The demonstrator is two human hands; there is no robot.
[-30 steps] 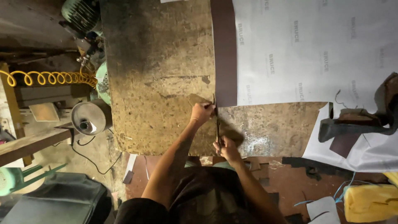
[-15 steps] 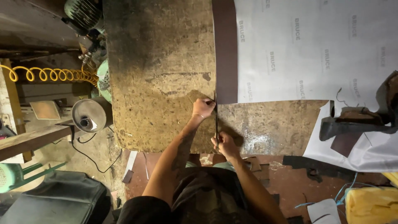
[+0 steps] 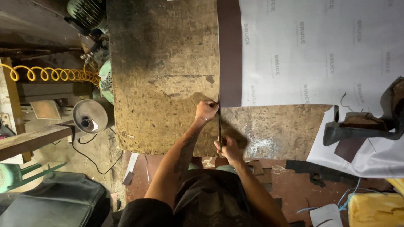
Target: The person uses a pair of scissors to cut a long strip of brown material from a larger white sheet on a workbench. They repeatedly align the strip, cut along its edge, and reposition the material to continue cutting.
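Note:
A worn, stained workbench top (image 3: 160,75) fills the middle of the view. On it lies a large white sheet (image 3: 311,50) with a dark brown band (image 3: 229,50) along its left edge. My left hand (image 3: 206,110) is closed at the lower left corner of that band, pinching the upper end of a thin dark strip or blade (image 3: 219,124). This thin piece runs straight down to my right hand (image 3: 227,148), which grips its lower end near the bench's front edge. I cannot tell whether it is a tool or a cut sliver of material.
A dark shoe upper (image 3: 362,124) rests on a white sheet at the right, with a yellow block (image 3: 374,208) below it. Brown scraps (image 3: 256,167) lie on the reddish floor. At the left are a coiled yellow air hose (image 3: 50,75), a round metal can (image 3: 90,114) and a machine (image 3: 86,12).
Both hands stay almost where they were, on the thin piece at the brown band's corner. The view has shifted slightly.

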